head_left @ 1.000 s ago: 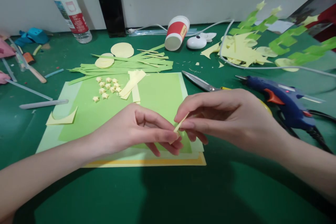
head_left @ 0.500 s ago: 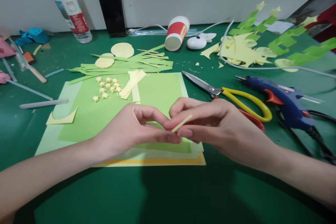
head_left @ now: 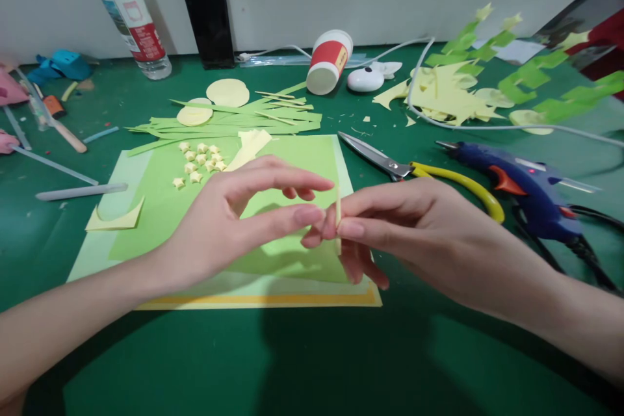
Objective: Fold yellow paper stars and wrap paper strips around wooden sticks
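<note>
Since half a second ago, the person's bare left hand (head_left: 209, 227) has opened, its thumb and index finger parting, and the narrow pale-yellow paper strip (head_left: 338, 198) has swung from a slant to nearly upright. The bare right hand (head_left: 414, 227) now pinches this strip between thumb and index finger, its other fingers curled loosely below. The left index fingertip is just beside the strip's upper end, and the left thumb tip is close to the right fingers; whether either touches cannot be told. The strip is held above the right-hand part of a bright-green rectangular paper sheet (head_left: 302, 162), which lies over paler sheets on the dark-green table (head_left: 312, 364).

Beyond the left hand, a cluster of small, puffy, pale-yellow paper stars (head_left: 201, 159) rests on the sheet, near flat pale-yellow paper strips (head_left: 248, 146) partly hidden by that hand. Steel scissors with yellow and red handles (head_left: 385, 161) lie behind the right hand, which covers part of them. A blue hot-glue gun with an orange trigger (head_left: 526, 182) lies farther right. Behind the sheet are long, thin, green paper strips (head_left: 287, 120).
</note>
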Demonstrator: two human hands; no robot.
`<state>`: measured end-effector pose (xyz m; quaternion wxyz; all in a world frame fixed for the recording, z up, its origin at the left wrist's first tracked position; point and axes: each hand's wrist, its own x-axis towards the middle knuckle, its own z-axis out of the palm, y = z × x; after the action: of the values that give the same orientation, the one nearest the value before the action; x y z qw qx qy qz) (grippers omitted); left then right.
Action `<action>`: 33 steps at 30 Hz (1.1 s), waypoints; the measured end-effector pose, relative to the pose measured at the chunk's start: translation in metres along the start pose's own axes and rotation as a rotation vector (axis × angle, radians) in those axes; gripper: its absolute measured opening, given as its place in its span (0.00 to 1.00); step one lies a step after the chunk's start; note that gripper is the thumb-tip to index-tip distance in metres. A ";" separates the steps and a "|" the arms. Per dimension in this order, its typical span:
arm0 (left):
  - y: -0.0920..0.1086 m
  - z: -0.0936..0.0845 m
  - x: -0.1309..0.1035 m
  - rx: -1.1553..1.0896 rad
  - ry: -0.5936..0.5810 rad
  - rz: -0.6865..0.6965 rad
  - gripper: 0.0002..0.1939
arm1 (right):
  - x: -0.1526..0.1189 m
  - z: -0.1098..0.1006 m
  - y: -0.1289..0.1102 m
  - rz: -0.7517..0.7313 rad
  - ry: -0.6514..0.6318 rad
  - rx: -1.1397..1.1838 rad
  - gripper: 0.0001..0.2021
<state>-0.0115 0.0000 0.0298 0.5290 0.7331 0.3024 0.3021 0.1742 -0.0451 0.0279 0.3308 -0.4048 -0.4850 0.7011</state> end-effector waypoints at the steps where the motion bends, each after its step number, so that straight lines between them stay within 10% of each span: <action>1: 0.000 0.000 0.000 0.024 -0.022 0.011 0.07 | 0.001 0.001 0.000 0.034 -0.034 0.044 0.06; 8: -0.002 0.002 -0.001 0.087 -0.013 -0.020 0.04 | 0.004 0.003 0.002 0.178 -0.182 0.258 0.06; 22: -0.004 0.003 -0.006 0.215 0.046 0.086 0.02 | 0.007 0.003 0.003 0.185 -0.010 0.089 0.02; 33: -0.006 0.002 0.000 0.501 0.159 0.392 0.03 | -0.005 0.003 0.001 -0.641 0.423 -1.032 0.07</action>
<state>-0.0107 0.0002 0.0239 0.2388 0.8587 0.2609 0.3709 0.1735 -0.0512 0.0285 0.3754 -0.4763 -0.7810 0.1489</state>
